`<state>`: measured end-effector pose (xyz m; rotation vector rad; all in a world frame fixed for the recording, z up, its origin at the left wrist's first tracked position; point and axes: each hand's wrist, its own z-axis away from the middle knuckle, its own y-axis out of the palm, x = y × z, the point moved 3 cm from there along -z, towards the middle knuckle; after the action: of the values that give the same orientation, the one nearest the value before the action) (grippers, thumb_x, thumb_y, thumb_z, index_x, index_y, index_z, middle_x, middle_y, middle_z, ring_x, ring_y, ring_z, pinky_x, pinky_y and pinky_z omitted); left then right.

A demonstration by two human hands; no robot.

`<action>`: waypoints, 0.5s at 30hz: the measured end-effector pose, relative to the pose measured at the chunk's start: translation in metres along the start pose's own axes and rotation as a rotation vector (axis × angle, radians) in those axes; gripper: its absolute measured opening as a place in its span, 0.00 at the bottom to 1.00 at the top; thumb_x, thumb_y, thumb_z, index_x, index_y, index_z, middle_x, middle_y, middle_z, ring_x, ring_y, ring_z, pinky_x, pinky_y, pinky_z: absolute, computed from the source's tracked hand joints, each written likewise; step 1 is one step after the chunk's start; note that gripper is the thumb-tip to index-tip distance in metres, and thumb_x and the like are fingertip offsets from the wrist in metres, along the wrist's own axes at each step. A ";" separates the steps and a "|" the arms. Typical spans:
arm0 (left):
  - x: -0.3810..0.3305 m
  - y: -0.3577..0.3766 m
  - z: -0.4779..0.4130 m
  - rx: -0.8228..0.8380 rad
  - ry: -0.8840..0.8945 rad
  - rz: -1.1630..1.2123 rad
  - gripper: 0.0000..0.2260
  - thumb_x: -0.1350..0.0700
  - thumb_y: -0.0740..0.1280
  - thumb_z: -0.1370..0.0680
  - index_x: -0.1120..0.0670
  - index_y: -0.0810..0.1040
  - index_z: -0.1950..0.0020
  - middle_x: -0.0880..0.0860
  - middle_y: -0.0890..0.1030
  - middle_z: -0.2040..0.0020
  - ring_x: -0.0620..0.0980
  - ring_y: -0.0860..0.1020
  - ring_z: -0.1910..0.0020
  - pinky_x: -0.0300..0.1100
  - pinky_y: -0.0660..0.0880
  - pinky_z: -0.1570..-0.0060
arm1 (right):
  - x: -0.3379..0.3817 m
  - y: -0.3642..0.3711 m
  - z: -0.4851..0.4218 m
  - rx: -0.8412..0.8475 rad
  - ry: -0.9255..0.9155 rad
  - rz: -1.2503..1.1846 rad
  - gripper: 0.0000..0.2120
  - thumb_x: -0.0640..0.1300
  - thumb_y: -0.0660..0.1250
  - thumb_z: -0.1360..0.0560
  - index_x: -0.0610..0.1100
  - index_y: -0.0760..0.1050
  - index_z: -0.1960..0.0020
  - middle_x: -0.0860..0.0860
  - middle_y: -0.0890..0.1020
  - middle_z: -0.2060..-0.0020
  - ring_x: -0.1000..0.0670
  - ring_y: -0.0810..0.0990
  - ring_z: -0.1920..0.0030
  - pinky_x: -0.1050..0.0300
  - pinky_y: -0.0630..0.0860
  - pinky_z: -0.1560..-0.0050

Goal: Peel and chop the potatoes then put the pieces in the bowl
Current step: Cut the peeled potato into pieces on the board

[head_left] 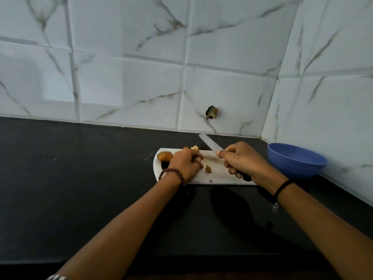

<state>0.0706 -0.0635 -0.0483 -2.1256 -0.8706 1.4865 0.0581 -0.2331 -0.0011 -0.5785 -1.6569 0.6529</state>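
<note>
Bowl (290, 168) one, knife (211, 143) one, board (218, 175) one

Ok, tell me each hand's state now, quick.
Left hand: holds a potato on the cutting board.
Right hand: grips the knife.

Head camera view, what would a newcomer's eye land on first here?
Two hands at work on the white cutting board, centre: the right hand grips a knife, blade angled away, and the left hand holds a potato piece. A bright blue bowl sits right of the board in the tiled corner, and a dark hole breaks the wall tile behind.
</note>
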 end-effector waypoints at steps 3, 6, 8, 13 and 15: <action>-0.001 -0.001 0.002 -0.009 0.022 -0.009 0.08 0.52 0.68 0.23 0.53 0.82 0.48 0.49 0.82 0.51 0.46 0.79 0.48 0.41 0.74 0.43 | -0.005 -0.005 0.018 0.043 0.010 -0.018 0.10 0.47 0.65 0.21 0.41 0.80 0.50 0.48 0.81 0.67 0.54 0.74 0.75 0.62 0.68 0.78; -0.002 -0.002 0.005 0.025 0.048 -0.008 0.12 0.47 0.74 0.29 0.50 0.84 0.50 0.49 0.81 0.51 0.44 0.79 0.51 0.36 0.74 0.47 | -0.010 -0.007 0.032 0.047 -0.006 0.041 0.08 0.49 0.65 0.21 0.46 0.79 0.50 0.49 0.84 0.66 0.54 0.74 0.74 0.63 0.68 0.78; -0.002 -0.002 0.004 0.047 0.068 -0.012 0.12 0.47 0.75 0.30 0.49 0.84 0.49 0.50 0.81 0.49 0.44 0.79 0.51 0.36 0.74 0.46 | -0.013 -0.008 0.039 0.048 -0.019 0.050 0.08 0.50 0.65 0.20 0.47 0.79 0.51 0.49 0.84 0.67 0.54 0.73 0.76 0.64 0.66 0.79; -0.006 0.000 0.004 0.107 0.147 -0.029 0.11 0.49 0.74 0.28 0.46 0.83 0.46 0.49 0.81 0.46 0.41 0.79 0.52 0.36 0.74 0.44 | -0.018 -0.007 0.048 0.036 -0.064 0.115 0.07 0.50 0.64 0.19 0.48 0.78 0.50 0.49 0.85 0.64 0.57 0.75 0.76 0.65 0.70 0.76; -0.006 0.001 0.004 0.086 0.132 -0.041 0.12 0.48 0.74 0.28 0.48 0.83 0.45 0.49 0.81 0.46 0.42 0.79 0.51 0.34 0.73 0.47 | -0.021 -0.007 0.049 0.019 -0.066 0.128 0.06 0.50 0.64 0.19 0.48 0.78 0.49 0.49 0.85 0.63 0.57 0.77 0.75 0.66 0.72 0.76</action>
<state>0.0662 -0.0682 -0.0465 -2.1035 -0.7836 1.3233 0.0136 -0.2583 -0.0179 -0.6598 -1.6832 0.7873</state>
